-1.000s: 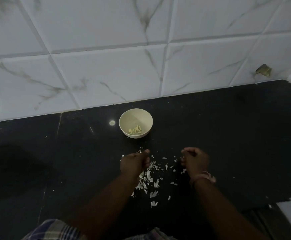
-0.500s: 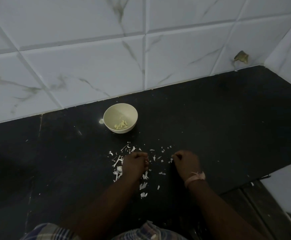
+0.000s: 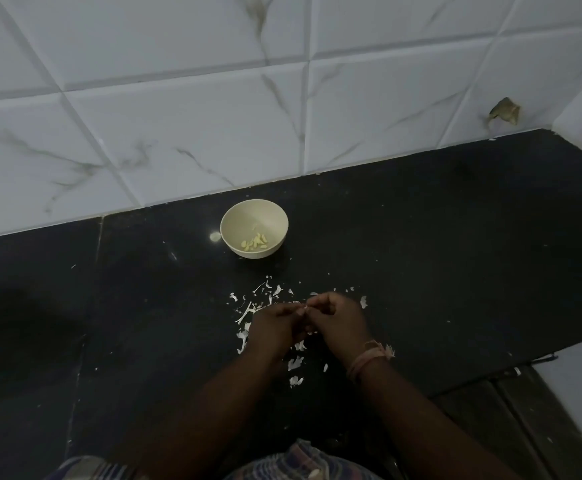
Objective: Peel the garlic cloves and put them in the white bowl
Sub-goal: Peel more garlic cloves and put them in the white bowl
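Fingers (image 3: 312, 303) of left hand (image 3: 272, 329) and right hand (image 3: 338, 323) curled together, pinching a garlic clove (image 3: 304, 309). Peels (image 3: 294, 363) scattered around on black surface (image 3: 456, 254). Beyond, white bowl (image 3: 254, 233) holding peeled cloves (image 3: 255, 242), near marbled tile wall (image 3: 178, 133).

Home kitchen — black stone counter (image 3: 456, 254), marbled wall tiles (image 3: 196, 140).

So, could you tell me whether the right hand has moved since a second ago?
Yes. The right hand has moved left across the peel scraps and now meets the left hand.
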`<action>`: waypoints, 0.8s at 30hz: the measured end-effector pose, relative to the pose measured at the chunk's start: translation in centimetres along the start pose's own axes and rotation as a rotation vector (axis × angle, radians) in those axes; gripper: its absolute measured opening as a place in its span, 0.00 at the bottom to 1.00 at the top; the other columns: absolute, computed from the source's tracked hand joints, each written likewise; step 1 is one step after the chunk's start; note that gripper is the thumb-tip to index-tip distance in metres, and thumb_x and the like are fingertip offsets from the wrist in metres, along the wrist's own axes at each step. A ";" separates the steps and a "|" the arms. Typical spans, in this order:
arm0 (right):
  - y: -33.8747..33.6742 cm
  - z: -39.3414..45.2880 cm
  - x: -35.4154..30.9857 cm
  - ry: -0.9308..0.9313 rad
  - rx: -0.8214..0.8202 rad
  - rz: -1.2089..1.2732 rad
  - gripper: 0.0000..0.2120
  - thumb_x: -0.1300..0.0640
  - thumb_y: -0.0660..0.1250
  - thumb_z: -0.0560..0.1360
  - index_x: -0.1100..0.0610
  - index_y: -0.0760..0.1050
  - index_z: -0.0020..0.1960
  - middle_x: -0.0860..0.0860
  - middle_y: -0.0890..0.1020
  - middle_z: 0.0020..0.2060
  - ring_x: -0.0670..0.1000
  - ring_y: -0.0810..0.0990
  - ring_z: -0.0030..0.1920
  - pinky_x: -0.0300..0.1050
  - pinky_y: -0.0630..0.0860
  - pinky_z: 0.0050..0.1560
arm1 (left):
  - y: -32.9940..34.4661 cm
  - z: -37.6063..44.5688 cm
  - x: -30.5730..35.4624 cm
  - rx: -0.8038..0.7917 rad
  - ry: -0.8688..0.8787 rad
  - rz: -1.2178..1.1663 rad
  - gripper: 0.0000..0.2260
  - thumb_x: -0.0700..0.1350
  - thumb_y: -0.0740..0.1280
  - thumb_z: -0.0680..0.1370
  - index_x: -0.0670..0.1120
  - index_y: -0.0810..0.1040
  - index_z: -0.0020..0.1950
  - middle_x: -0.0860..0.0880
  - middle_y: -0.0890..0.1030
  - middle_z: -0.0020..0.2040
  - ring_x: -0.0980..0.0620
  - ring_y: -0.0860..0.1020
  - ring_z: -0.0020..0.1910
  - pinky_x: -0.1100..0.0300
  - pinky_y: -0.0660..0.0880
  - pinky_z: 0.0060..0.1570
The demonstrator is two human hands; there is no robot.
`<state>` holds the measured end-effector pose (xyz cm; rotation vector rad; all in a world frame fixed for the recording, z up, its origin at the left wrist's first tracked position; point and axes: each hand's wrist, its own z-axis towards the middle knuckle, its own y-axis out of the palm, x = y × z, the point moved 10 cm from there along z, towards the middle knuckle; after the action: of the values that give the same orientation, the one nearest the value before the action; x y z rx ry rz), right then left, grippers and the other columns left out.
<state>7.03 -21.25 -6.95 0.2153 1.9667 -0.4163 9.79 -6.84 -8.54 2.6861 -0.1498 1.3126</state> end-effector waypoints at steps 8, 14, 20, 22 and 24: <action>2.1 -0.5 -1.6 -0.054 -0.026 0.097 0.03 0.66 0.71 0.77 0.61 0.83 0.48 0.55 0.87 0.40 0.53 0.87 0.41 0.44 0.84 0.42 | -2.9 -2.2 3.5 0.123 0.237 0.093 0.05 0.35 0.73 0.76 0.43 0.86 0.49 0.47 0.87 0.41 0.54 0.86 0.38 0.65 0.80 0.37; 2.7 -1.0 -4.4 -0.211 0.001 -0.079 0.05 0.62 0.71 0.77 0.54 0.84 0.45 0.47 0.86 0.39 0.44 0.84 0.41 0.36 0.79 0.42 | -4.2 -3.3 5.0 0.150 0.321 0.099 0.06 0.38 0.74 0.76 0.47 0.87 0.49 0.50 0.88 0.42 0.54 0.87 0.43 0.65 0.81 0.44; 3.1 -1.5 -7.0 -0.267 -0.036 -0.068 0.05 0.62 0.72 0.75 0.56 0.86 0.46 0.48 0.86 0.39 0.42 0.84 0.41 0.32 0.78 0.42 | -5.4 -4.1 7.2 0.179 0.422 0.193 0.04 0.41 0.75 0.76 0.49 0.87 0.49 0.53 0.87 0.42 0.55 0.86 0.43 0.64 0.81 0.44; 3.3 -1.8 -7.5 -0.275 -0.034 -0.081 0.04 0.62 0.73 0.74 0.56 0.86 0.45 0.47 0.86 0.38 0.41 0.83 0.40 0.32 0.77 0.41 | -5.7 -4.5 7.7 0.198 0.473 0.263 0.05 0.41 0.75 0.76 0.50 0.87 0.49 0.54 0.87 0.42 0.55 0.86 0.42 0.62 0.81 0.44; 3.7 -2.1 -7.9 -0.271 -0.046 -0.090 0.04 0.62 0.73 0.74 0.55 0.86 0.45 0.47 0.86 0.38 0.43 0.84 0.40 0.35 0.79 0.41 | -6.1 -4.9 8.0 0.219 0.511 0.313 0.05 0.41 0.76 0.76 0.51 0.87 0.48 0.56 0.87 0.41 0.57 0.85 0.40 0.64 0.80 0.42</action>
<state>9.81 -16.80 0.25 0.0381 1.7212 -0.4338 11.81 -0.18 0.24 2.4534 -0.3966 2.1760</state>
